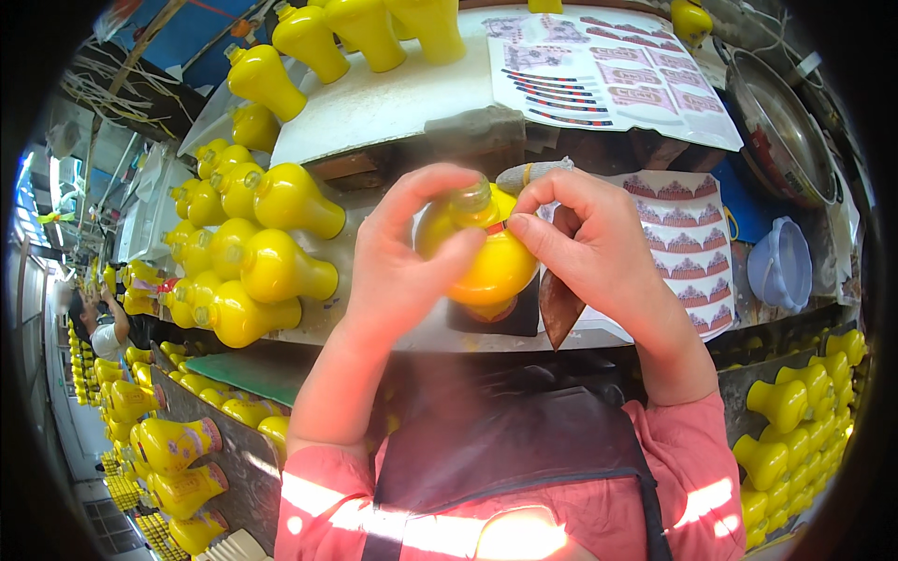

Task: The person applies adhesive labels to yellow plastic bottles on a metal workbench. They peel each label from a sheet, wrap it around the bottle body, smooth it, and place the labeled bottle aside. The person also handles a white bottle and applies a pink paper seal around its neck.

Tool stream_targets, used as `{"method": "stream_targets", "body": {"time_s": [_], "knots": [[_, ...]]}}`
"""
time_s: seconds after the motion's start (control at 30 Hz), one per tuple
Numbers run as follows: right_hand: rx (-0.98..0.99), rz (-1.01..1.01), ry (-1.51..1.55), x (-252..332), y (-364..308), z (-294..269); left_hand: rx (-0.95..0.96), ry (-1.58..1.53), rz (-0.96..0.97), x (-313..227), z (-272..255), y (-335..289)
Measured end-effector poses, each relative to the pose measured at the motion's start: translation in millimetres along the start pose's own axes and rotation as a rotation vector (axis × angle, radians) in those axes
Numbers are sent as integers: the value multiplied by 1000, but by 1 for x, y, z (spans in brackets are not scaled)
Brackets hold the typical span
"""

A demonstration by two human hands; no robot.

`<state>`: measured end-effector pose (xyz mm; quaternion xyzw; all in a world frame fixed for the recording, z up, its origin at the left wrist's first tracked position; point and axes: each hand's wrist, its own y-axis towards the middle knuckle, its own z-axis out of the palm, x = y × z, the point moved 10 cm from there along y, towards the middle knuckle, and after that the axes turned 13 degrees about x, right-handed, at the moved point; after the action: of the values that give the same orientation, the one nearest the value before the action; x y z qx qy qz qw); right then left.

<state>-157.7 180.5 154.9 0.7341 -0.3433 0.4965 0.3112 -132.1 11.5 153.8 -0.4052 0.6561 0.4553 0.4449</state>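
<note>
A glossy yellow bottle (500, 266) with a clear glass neck stands upright in front of me on a dark block (524, 313). My left hand (402, 252) curls round its neck and shoulder from the left, thumb on the near side. A narrow red and dark decal strip (497, 227) lies at the base of the neck. My right hand (599, 238) pinches at the right end of that strip, thumb against forefinger. Beneath the right hand lies a brown, pointed, leaf-shaped blade (561, 304). Behind the bottle rests a grey cloth roll (533, 175) with a yellow band.
Yellow bottles (290, 201) lie stacked at left; others stand on the white board (374, 117) behind. Decal sheets lie at back (608, 75) and right (683, 238). A metal basin (781, 126) and pale blue bucket (779, 265) are at right. A person (108, 327) works far left.
</note>
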Motion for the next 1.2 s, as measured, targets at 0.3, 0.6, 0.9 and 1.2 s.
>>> {"method": "stream_targets", "body": {"time_s": [0.3, 0.6, 0.9, 1.2], "knots": [[-1, -162, -207, 18, 14, -3, -3, 59, 62, -12, -1, 1], [-28, -154, -167, 20, 6, -4, -1, 157, 2, -33, -4, 4], [0, -184, -224, 16, 11, -8, 87, -137, 46, -11, -12, -3], [126, -255, -306, 35, 41, 5, 83, -67, -10, 2, -23, -4]]}}
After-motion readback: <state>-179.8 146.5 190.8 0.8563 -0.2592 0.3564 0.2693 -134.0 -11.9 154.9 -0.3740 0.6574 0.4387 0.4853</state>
